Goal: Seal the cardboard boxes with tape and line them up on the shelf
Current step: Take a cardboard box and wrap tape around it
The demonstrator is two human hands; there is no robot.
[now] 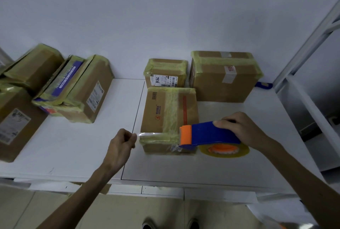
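Two hands are working on one cardboard box (161, 111), which is lying near the middle of the white shelf surface (82, 146) with yellowish tape already running across its top. The left hand (121, 142), at nine o'clock from the box's near edge, is pinching the free end of a clear tape strip (147, 134) between thumb and fingers. The strip is stretching along that near top edge toward three o'clock. The right hand (239, 129) is gripping the blue tape dispenser (211, 134), fingers curling over its body. The dispenser's orange cutter head is sitting at the box's near right corner, and its tape roll (226, 150) is hanging just beside the box at four o'clock. A small labelled box (165, 73) is standing directly behind the worked box at twelve o'clock, touching it or nearly so. A large box (224, 79) is sitting at one o'clock, close to the wall. Several taped boxes (88, 90) are leaning together at ten o'clock, well apart from the worked box. Another big box (16, 118) is resting at the far nine o'clock edge of the view. A blue object (263, 85) is showing partly behind the large box.
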